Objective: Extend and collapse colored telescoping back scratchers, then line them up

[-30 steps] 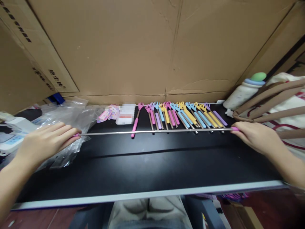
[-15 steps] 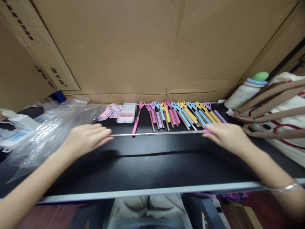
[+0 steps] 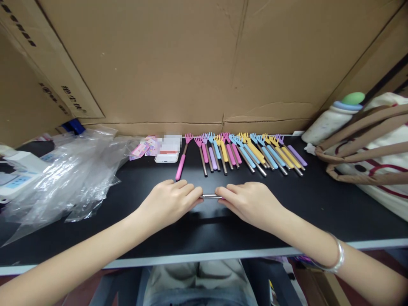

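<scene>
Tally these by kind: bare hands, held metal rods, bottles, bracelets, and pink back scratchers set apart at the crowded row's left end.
Bare hands: 2, left hand and right hand
Silver metal rod: 1
White bottle with green-topped blue lid: 1
Silver bracelet: 1
Pink-handled back scratcher, set apart: 1
Total: 6

Around my left hand [image 3: 174, 202] and right hand [image 3: 251, 204], I have open black tabletop [image 3: 321, 212] toward 3 o'clock, short of the brown-handled bag [image 3: 372, 155], and toward 6 o'clock down to the pale front edge [image 3: 207, 258]. Clear plastic bags [image 3: 76, 170] block me from 9 to 10 o'clock, a lone pink scratcher [image 3: 180, 166] lies at 11, and the scratcher row [image 3: 255, 154] spans 12 to 2, with the cardboard wall [image 3: 178, 63] behind and the bottle [image 3: 330, 123] beyond its right end
</scene>
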Action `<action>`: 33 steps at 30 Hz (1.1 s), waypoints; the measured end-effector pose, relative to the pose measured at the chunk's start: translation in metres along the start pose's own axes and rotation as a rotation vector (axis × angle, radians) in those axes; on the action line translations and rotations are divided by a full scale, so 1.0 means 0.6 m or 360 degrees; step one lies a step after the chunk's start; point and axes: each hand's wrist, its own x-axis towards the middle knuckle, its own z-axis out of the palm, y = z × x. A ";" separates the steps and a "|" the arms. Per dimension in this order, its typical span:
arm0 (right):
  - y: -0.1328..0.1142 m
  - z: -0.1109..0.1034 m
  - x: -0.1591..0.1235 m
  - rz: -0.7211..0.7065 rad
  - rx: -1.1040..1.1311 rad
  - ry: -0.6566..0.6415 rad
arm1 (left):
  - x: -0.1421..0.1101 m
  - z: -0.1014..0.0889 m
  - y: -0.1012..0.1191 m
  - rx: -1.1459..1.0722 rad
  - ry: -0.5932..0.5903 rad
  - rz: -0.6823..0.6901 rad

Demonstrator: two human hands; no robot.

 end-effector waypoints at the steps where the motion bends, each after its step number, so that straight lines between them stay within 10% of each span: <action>1: 0.003 -0.002 -0.001 0.0002 0.0006 -0.0018 | -0.002 -0.003 -0.004 -0.0013 -0.0016 0.0002; 14: 0.302 -0.006 -0.250 0.0436 -0.0634 0.0214 | -0.198 -0.023 -0.206 0.0295 -0.0194 -0.0658; 33: 0.279 0.010 -0.207 0.0528 -0.0107 -0.0074 | -0.177 -0.026 -0.193 0.0447 -0.0143 -0.0371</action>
